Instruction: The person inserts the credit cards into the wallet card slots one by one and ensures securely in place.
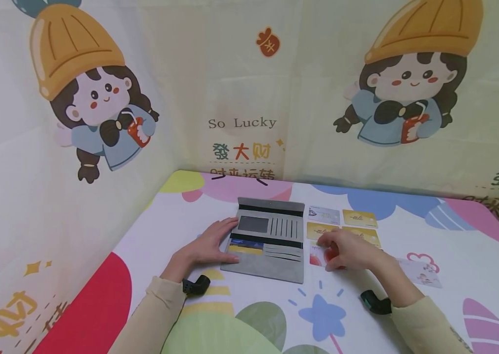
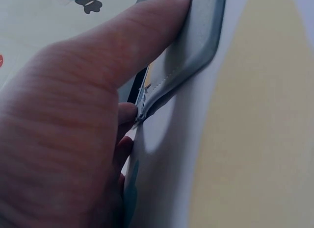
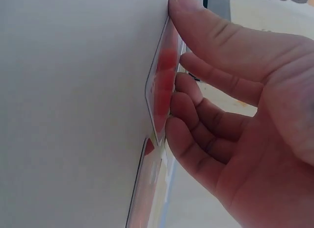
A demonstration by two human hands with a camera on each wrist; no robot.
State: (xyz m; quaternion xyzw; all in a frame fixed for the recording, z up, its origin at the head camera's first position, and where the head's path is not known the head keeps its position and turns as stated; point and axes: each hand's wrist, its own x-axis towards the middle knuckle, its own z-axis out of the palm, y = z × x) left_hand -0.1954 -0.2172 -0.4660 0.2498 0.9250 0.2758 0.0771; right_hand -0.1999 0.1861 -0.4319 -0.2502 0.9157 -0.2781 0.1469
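Note:
An opened grey wallet (image 1: 271, 270) lies flat on the table, with card slots, a dark window pocket and blue and yellow cards (image 1: 246, 245) tucked in one slot. My left hand (image 1: 207, 244) rests along its left edge, fingers stretched out and thumb lying on the lower panel. To the wallet's right, my right hand (image 1: 351, 249) pinches a red-and-white card (image 3: 164, 86) between thumb and fingertips. Part of that card is hidden by the hand in the head view. Another pinkish card (image 3: 144, 193) lies beside it in the right wrist view.
Beyond my right hand lie a silver card (image 1: 323, 215) and several gold cards (image 1: 360, 218) in rows. A pale card (image 1: 424, 273) is right of my right wrist. The table has a colourful printed cover (image 1: 214, 329), and printed cloth walls (image 1: 240, 88) stand behind and at the left.

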